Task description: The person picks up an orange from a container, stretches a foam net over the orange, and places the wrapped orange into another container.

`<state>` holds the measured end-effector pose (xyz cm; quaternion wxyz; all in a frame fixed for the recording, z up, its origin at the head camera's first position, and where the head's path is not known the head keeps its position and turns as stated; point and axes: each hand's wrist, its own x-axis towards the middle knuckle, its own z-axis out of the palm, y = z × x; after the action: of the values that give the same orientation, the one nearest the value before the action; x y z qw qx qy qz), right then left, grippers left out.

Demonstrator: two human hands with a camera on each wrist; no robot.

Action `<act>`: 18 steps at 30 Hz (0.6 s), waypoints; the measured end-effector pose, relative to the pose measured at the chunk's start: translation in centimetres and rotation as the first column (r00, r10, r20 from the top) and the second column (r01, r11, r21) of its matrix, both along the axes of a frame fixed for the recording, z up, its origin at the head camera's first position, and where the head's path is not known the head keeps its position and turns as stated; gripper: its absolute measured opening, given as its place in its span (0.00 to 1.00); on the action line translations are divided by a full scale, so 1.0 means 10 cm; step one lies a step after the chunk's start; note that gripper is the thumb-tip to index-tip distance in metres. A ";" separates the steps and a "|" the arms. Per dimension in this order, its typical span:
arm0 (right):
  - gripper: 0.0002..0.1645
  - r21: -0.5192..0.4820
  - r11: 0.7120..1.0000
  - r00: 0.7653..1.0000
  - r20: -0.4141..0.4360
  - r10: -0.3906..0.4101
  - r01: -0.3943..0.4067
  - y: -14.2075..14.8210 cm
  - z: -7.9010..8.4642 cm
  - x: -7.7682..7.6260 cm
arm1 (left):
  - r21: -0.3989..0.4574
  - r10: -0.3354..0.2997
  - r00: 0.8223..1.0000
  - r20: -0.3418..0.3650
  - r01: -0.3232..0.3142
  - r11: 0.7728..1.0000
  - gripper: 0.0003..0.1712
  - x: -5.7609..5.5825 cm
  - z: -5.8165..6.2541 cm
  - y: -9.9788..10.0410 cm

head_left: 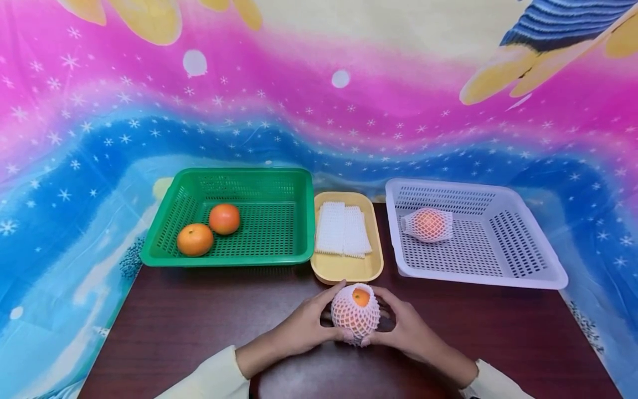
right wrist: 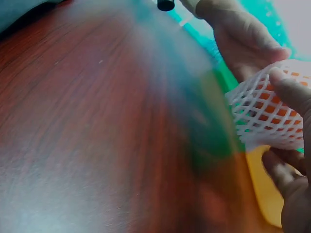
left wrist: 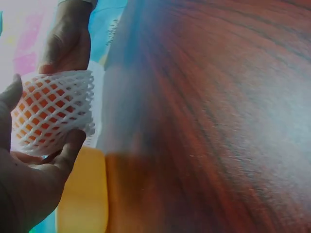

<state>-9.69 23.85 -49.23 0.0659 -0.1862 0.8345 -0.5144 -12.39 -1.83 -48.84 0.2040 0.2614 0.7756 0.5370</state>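
In the head view, an orange (head_left: 361, 297) sits inside a white foam net sleeve (head_left: 351, 321), its top showing through the sleeve's open end. My left hand (head_left: 305, 328) grips it from the left and my right hand (head_left: 410, 331) from the right, thumbs on the near side. Both wrist views show the diamond mesh stretched round the fruit, fingers and thumbs pressed to it. The netted orange is held above the brown table, just in front of a yellow tray (head_left: 346, 271) with flat foam net sleeves (head_left: 343, 228) in it.
A green basket (head_left: 249, 260) at the back left holds two bare oranges (head_left: 195, 239). At the back right, a white basket (head_left: 483, 280) contains one netted orange (head_left: 428, 225). Behind them hangs a colourful printed cloth (head_left: 299, 83), with the dark wooden table (head_left: 189, 321) below.
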 end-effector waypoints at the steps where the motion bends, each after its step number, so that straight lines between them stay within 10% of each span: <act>1: 0.53 0.018 1.000 1.000 -0.012 -0.004 0.004 0.00 0.02 0.00 | -0.019 0.007 1.000 -0.007 -0.007 1.000 0.57 0.00 0.02 0.00; 18: 0.44 -0.309 0.951 0.995 0.099 0.024 0.008 -0.13 0.36 -0.06 | 0.075 0.184 0.983 -0.006 -0.183 0.980 0.39 0.00 0.38 0.05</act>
<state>-10.25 22.53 -45.65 0.0805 -0.1714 0.7386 -0.6470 -12.34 -1.32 -45.09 0.1389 0.1998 0.7772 0.5803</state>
